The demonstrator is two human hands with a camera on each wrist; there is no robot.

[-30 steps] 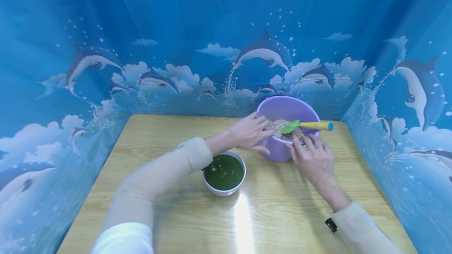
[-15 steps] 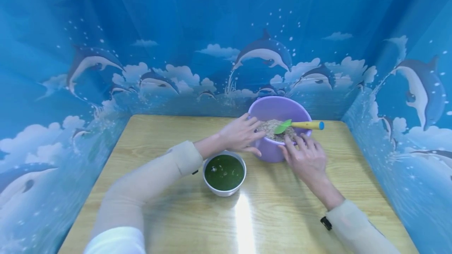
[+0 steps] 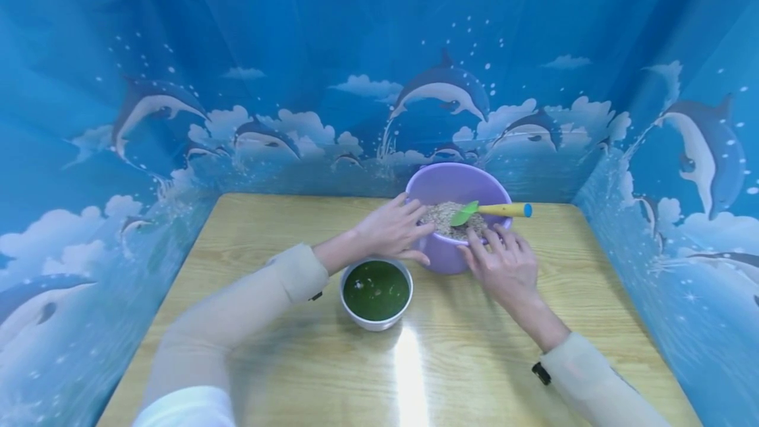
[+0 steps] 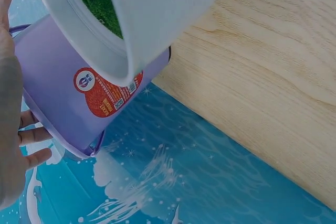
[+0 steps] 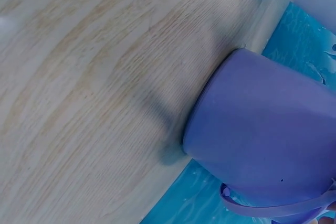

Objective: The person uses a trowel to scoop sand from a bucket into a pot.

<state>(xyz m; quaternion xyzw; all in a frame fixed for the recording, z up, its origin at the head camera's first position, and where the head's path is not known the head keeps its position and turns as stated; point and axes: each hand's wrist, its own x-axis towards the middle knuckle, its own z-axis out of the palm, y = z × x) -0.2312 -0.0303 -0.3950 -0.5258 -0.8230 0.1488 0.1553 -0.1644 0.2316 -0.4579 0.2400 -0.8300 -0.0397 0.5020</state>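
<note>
Purple bucket [image 3: 456,180], on wood-grain table [image 3: 284,374]: shifted leftward, now nearer the white bowl [image 3: 373,325] of green matter [image 3: 377,292], apparently easing transfer between them. Left hand [image 3: 390,229], right hand [image 3: 504,263]: apart, gripping its rim.

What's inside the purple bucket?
The purple bucket holds pale grainy material. The yellow-handled tool's green end shows at its surface, handle sticking out past the rim. The material covers the bottom; anything buried can't be seen.

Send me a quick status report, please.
Left hand on bucket, left rim; right hand on near rim. Spade inside, jutting right. Bowl close, near-left side.
</note>
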